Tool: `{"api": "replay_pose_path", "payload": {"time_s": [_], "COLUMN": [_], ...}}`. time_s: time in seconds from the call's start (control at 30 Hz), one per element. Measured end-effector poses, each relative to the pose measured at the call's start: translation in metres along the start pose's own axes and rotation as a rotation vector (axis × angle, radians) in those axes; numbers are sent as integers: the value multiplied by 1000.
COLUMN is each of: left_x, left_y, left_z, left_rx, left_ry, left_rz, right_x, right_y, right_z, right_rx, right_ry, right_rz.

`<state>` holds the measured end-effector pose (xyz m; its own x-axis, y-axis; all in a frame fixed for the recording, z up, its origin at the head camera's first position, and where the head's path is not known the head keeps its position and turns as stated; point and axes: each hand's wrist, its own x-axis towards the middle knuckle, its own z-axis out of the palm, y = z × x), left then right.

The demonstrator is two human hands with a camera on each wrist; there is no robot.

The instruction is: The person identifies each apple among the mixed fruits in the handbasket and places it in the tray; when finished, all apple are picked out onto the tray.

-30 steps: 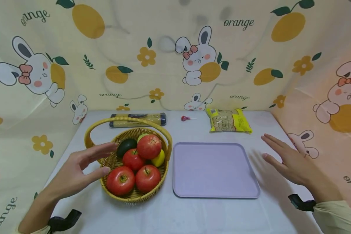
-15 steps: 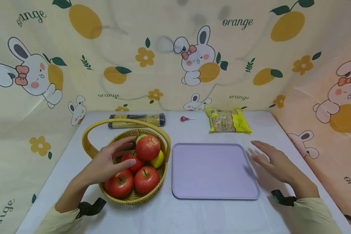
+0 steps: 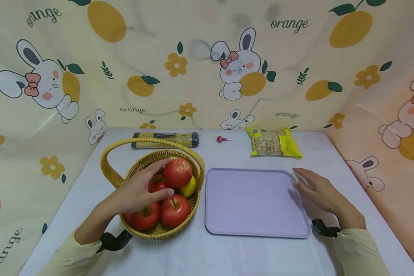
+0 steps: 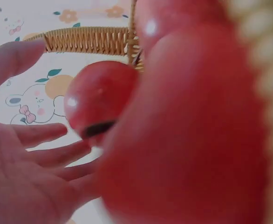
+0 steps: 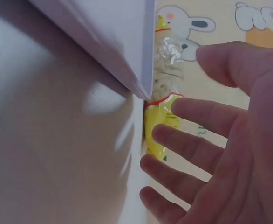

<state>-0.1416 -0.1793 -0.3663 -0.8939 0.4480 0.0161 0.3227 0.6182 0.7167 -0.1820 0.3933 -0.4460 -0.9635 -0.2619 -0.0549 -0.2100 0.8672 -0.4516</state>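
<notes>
My left hand [image 3: 138, 191] reaches over the wicker basket [image 3: 160, 233], thumb and fingers spread beside the topmost red apple [image 3: 177, 173]. Its fingertips lie at that apple's edge; whether they touch it I cannot tell. Another red apple [image 3: 175, 211] sits below the thumb, and one more red apple [image 3: 145, 217] is partly covered by the hand. A yellow fruit [image 3: 189, 186] shows at the basket's right side. In the left wrist view a large blurred apple [image 4: 187, 140] fills the right. My right hand [image 3: 319, 191], fingers extended, hovers by the right edge of the lilac tray [image 3: 255, 203], holding nothing.
At the back of the white table lie a dark-and-yellow roll [image 3: 165, 140], a small red lollipop [image 3: 221, 139] and a yellow clear-windowed bag [image 3: 274, 142]. The basket's tall handle [image 3: 111, 172] arches up behind the left hand. A printed cloth surrounds the table.
My left hand has moved right and over the basket, up to the topmost apple. The right hand has come left and in toward the tray's edge. Basket and tray stay put.
</notes>
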Motion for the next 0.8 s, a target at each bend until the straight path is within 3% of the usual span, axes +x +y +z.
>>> {"api": "replay_pose_path", "payload": {"time_s": [0.13,0.27,0.4,0.8], "left_x": [9,21,30,45], "left_y": [5,7,5,6], "left_z": [-12,-18,-19,-13], "left_rx": [93,140,131,116], "left_ry": [-54,-99,-135,-180], "left_rz": [3,-39,-76,-47], "right_x": [2,5,7,8], "right_y": [4,5,6,10], "right_z": [2,5,9,14], "right_rx": [28,41,35,26], "right_ry": [-44,-77,-79,-68], "right_rz": [22,39,31,-11]}}
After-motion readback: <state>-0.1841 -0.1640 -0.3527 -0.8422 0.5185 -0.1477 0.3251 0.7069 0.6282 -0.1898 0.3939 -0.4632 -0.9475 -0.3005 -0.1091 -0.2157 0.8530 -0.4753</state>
